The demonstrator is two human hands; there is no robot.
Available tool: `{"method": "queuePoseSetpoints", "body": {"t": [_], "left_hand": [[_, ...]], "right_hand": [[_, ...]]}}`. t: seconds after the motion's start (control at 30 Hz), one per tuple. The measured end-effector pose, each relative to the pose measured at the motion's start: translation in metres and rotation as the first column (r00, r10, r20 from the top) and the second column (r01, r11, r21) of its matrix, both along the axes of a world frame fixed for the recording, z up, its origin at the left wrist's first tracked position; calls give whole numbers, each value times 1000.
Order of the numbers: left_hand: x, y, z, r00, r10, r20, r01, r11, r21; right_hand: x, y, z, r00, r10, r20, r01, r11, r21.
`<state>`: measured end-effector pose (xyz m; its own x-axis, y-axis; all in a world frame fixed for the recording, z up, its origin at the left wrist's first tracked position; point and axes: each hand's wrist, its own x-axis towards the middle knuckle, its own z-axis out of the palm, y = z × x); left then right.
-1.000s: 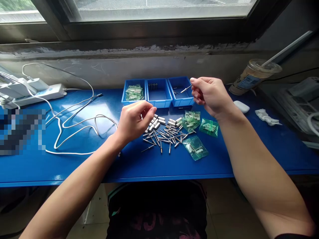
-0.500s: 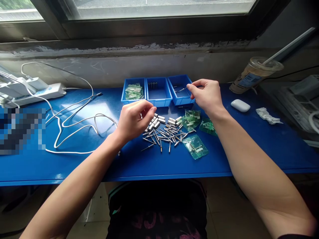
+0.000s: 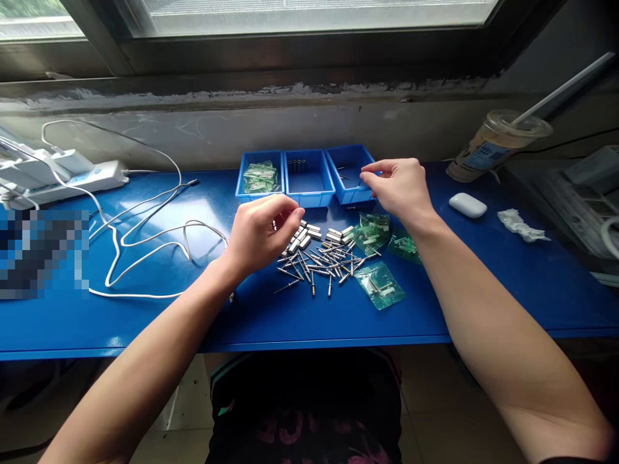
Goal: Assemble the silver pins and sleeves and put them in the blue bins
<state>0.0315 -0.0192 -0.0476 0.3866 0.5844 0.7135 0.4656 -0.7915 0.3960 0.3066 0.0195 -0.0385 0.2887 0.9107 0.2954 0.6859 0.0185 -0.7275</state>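
Note:
My left hand hovers over a pile of metal rivets and short silver sleeves on the blue table. Its fingers are pinched shut, and a small metal part shows at the fingertips. My right hand is at the near right corner of the right blue bin, which holds a few rivets. The finger and thumb are apart with nothing between them. The middle bin holds a few sleeves, and the left bin holds green bags. Three green bags lie beside the pile.
A white cable loops across the left of the table from a power strip. At the right are a drink cup with a straw, a white earbud case and a crumpled tissue. A dark bag sits under the table.
My right hand carried a rivet down to the right bin and no longer holds it; the fingers have parted. My left hand has stayed pinched over the pile.

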Motion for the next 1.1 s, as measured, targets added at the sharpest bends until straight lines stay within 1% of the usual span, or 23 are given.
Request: {"method": "queuePoseSetpoints", "body": {"t": [0.1,0.17,0.37,0.47,0.6,0.7,0.97,1.07,1.1], "left_hand": [[0,0,0,1000,-4,3,4,1000,5],[0,0,1,1000,-3,5,3,1000,7],[0,-1,1,1000,-2,11,2,1000,2],[0,-1,1,1000,-8,16,8,1000,6],[0,-1,0,1000,-8,12,8,1000,3],[-1,-1,0,1000,-5,9,5,1000,5],[0,0,0,1000,-5,7,5,1000,13],[0,0,0,1000,-6,5,6,1000,9],[0,0,0,1000,-5,4,5,1000,9]], "right_hand": [[0,0,0,999,-2,35,1,1000,31],[3,0,1,997,-30,76,26,998,62],[19,0,11,952,-232,201,217,972,92],[27,1,12,936,-269,226,263,963,59],[33,4,8,952,-238,191,250,968,-37],[32,5,6,958,-206,202,224,972,-74],[27,4,5,972,-138,193,159,982,-98],[25,3,5,967,-147,207,169,981,-92],[25,2,6,962,-160,220,179,981,-70]]}}
